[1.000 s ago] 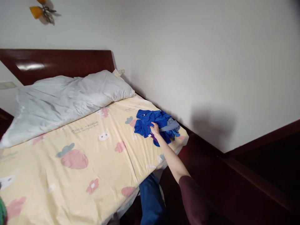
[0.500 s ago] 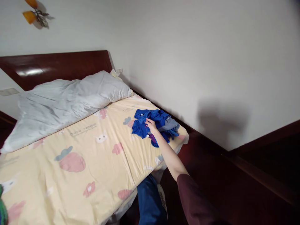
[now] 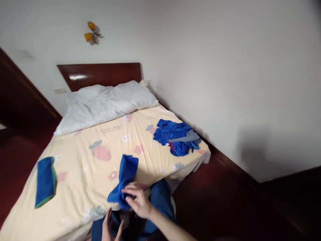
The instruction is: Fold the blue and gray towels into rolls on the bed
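Observation:
A crumpled blue cloth (image 3: 128, 167) lies across the front edge of the bed, its far end spread on the sheet. My right hand (image 3: 140, 202) grips its near part, fingers bent over the fabric. Just left of it, low in the view, my left hand (image 3: 111, 227) has its fingers apart and holds nothing. Farther right on the bed sits a loose pile of blue clothes (image 3: 173, 130), with some grey and purple fabric among it. A neatly folded blue cloth with a green edge (image 3: 45, 180) lies at the left.
The bed (image 3: 82, 180) has a cream sheet printed with strawberries and rabbits. A long pale pillow (image 3: 107, 102) rests against the dark wooden headboard (image 3: 105, 73). White wall (image 3: 225, 73) runs along the right side, and a lamp (image 3: 91, 33) hangs above the headboard.
My right hand has come from the pile toward me, bringing a blue cloth to the bed's front edge. My left hand has entered the view. The camera has turned left, showing the folded cloth fully.

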`<state>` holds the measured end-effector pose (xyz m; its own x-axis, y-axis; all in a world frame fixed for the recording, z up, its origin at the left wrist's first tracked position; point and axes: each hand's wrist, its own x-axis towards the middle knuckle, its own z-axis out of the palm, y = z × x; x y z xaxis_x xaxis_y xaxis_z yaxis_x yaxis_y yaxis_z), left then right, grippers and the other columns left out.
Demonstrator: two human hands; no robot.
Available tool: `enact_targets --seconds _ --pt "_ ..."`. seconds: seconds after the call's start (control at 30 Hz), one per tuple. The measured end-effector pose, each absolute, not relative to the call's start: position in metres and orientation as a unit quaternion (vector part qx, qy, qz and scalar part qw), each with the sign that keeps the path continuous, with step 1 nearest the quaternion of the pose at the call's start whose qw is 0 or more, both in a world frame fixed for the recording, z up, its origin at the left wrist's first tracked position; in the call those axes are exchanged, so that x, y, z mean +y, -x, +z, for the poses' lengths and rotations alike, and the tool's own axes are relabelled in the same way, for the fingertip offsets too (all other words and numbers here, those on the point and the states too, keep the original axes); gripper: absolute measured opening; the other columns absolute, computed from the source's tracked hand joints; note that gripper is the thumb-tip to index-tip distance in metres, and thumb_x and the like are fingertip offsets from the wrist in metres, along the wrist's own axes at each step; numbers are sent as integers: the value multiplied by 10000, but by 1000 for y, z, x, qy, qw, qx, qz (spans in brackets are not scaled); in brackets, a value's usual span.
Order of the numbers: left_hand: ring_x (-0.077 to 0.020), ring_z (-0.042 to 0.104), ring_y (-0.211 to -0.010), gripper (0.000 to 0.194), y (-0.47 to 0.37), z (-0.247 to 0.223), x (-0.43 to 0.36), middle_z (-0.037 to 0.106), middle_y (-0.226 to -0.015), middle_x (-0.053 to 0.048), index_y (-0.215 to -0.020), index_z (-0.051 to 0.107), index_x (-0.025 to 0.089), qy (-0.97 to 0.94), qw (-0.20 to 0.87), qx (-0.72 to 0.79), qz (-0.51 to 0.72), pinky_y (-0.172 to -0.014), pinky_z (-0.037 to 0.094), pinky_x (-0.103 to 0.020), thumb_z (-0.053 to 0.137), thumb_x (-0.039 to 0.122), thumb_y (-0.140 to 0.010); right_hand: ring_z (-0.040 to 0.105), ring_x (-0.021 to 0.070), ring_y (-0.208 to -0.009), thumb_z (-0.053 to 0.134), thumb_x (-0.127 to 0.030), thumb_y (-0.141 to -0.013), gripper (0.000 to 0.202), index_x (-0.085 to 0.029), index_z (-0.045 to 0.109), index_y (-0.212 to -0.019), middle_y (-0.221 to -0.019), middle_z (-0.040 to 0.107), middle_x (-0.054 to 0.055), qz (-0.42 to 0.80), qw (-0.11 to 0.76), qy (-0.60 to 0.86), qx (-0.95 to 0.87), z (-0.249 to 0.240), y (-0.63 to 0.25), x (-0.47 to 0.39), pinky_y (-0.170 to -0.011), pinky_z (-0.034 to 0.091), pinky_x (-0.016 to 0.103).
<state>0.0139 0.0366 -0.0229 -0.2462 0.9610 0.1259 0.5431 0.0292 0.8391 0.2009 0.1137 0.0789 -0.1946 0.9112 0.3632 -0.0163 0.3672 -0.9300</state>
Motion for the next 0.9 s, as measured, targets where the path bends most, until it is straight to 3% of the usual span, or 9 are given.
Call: enact_targets --seconds 0.07,0.23,0.3,0.4,0.5,0.63,0.77,0.83,0.9 --pt "-374 580 -1272 744 -8 -27 41 620 -1339 -175 -1381 478 164 -537 247 668 452 -1028 523 -520 620 521 -745 567 262 -1236 599 -322 -923 329 -371 710 -1229 -1169 711 48 460 526 355 -621 56 -169 67 -1089 458 492" --pt "-371 675 -1099 537 10 -22 36 739 -1128 -130 -1100 685 165 -512 280 669 460 -1000 526 -516 577 363 -613 587 276 -1221 496 -245 -958 422 -417 645 -1313 -1222 688 59 452 506 357 -642 21 -151 24 -1069 482 522" --pt "-360 690 -1067 513 13 -18 27 759 -1085 -109 -1073 706 164 -493 314 675 450 -982 539 -490 581 335 -606 579 266 -1247 486 -217 -954 464 -396 604 -1365 -1286 658 60 445 488 366 -655 18 -160 28 -1098 464 510" --pt "-360 700 -1043 473 13 -12 12 770 -1042 -111 -1045 711 135 -430 348 696 457 -963 550 -480 652 428 -679 541 251 -1308 502 -171 -921 534 -353 550 -1421 -1378 603 61 448 462 388 -660 14 -171 37 -1148 424 495" --pt "-330 689 -1107 545 12 -8 1 756 -1112 -109 -1160 667 139 -334 370 709 499 -956 565 -451 660 533 -783 499 246 -1358 509 -133 -880 572 -319 553 -1419 -1432 562 62 456 441 416 -652 0 -172 39 -1188 376 504" --pt "-280 693 -1124 567 10 1 -12 709 -1240 -125 -1371 540 174 -238 442 664 555 -906 598 -422 584 493 -905 474 250 -1380 534 -135 -831 601 -293 562 -1410 -1445 545 68 459 434 467 -619 -22 -168 32 -1206 340 525" --pt "-328 725 -1026 613 6 12 -21 736 -1163 -156 -1334 583 169 -184 532 604 564 -883 604 -495 666 526 -842 536 258 -1291 534 -160 -822 401 -276 721 -1157 -1326 624 80 446 419 494 -618 -27 -168 33 -1165 374 520" --pt "-336 721 -1030 634 8 17 -22 741 -1147 -156 -1269 625 156 -196 531 613 551 -910 593 -501 686 579 -800 588 259 -1200 517 -186 -833 303 -257 748 -1016 -1199 680 89 439 426 500 -613 -24 -172 40 -1123 416 500" --pt "-332 700 -1083 637 15 22 -22 737 -1158 -152 -1195 656 138 -235 511 633 532 -954 574 -485 680 618 -776 637 256 -1093 499 -239 -861 272 -232 736 -996 -1092 712 95 439 438 515 -591 -17 -178 48 -1059 468 470"
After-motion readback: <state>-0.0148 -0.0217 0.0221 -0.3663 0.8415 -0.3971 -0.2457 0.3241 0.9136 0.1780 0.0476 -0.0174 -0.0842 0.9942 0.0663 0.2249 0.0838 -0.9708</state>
